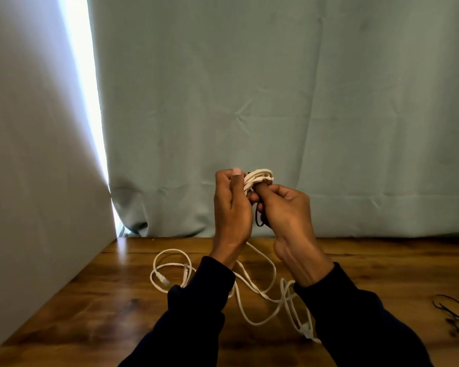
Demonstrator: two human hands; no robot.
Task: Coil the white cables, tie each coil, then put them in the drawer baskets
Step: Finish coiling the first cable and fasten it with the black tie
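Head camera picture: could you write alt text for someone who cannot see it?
Two hands, the left hand and right hand, hold a coiled white cable and a dark tie above a wooden table. Loose white cables lie below, before a curtain.

Most of the small white cable coil (pixel 259 178) is hidden behind the left hand (pixel 232 207) and right hand (pixel 286 210), so how each grip closes on it cannot be told. A thin dark tie (pixel 259 218) shows only between the palms. The navy sleeves (pixel 196 313) cover parts of the loose white cable (pixel 252 287) on the brown wooden worktop (pixel 90 300). The right edge cuts off a bundle of thin dark ties (pixel 456 316).
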